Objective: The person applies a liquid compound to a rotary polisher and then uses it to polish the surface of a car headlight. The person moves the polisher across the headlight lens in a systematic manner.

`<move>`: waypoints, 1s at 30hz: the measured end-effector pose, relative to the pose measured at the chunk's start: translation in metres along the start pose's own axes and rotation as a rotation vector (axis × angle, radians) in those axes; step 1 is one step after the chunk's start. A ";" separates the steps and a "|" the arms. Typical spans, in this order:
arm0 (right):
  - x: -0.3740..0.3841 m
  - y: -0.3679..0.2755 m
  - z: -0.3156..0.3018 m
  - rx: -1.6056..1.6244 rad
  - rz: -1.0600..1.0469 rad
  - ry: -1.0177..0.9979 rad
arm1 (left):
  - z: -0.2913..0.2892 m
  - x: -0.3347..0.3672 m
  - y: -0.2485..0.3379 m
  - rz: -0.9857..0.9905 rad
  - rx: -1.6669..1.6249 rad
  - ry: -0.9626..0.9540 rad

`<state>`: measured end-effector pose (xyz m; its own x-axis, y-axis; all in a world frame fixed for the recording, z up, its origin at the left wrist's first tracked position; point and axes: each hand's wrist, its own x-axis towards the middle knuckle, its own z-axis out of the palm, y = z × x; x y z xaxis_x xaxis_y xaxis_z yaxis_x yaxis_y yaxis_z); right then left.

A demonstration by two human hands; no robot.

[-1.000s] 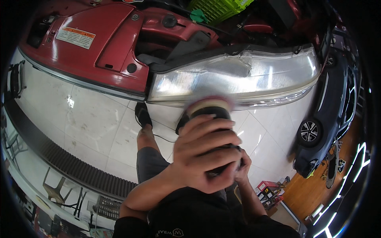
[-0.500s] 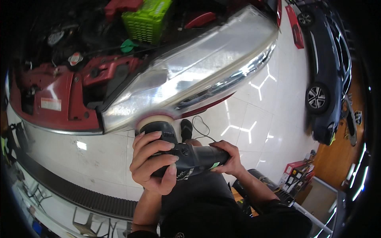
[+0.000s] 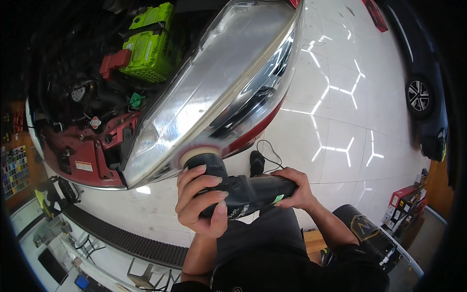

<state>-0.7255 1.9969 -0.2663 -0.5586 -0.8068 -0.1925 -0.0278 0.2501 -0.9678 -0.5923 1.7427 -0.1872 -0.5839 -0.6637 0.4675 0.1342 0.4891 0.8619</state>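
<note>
My left hand is wrapped over the head of a black power polisher, close to its pad. My right hand grips the rear of its body, thumb and fingers around the handle. The round pale pad lies against the lower edge of a car headlight, and its rim is blurred. The lens looks hazy and streaked over its upper part and clearer along the lower side. A dark cord loops on the floor beyond the polisher.
The open engine bay of a red car holds a lime-green battery and a red front panel. A dark blue car is parked at right, near stacked boxes. A black drum stands beside my right arm; a dark ribbed strip crosses the floor.
The whole view has turned and shifted, so the headlight stands steeper and more of the battery shows. Both hands keep their hold; the pad is still against the headlight's lower edge.
</note>
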 end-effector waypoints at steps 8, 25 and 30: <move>-0.010 0.004 -0.022 0.325 0.129 0.063 | 0.052 0.049 0.026 0.028 0.069 -0.165; -0.011 0.004 -0.086 0.576 0.233 0.206 | 0.182 0.135 0.055 0.090 0.051 -0.301; -0.001 -0.004 -0.115 0.626 0.260 0.195 | 0.219 0.156 0.057 0.047 0.110 -0.278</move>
<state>-0.8201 2.0586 -0.2437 -0.6227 -0.6370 -0.4543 0.5761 0.0197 -0.8172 -0.8512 1.7910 -0.1080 -0.7782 -0.4654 0.4218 0.0880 0.5841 0.8069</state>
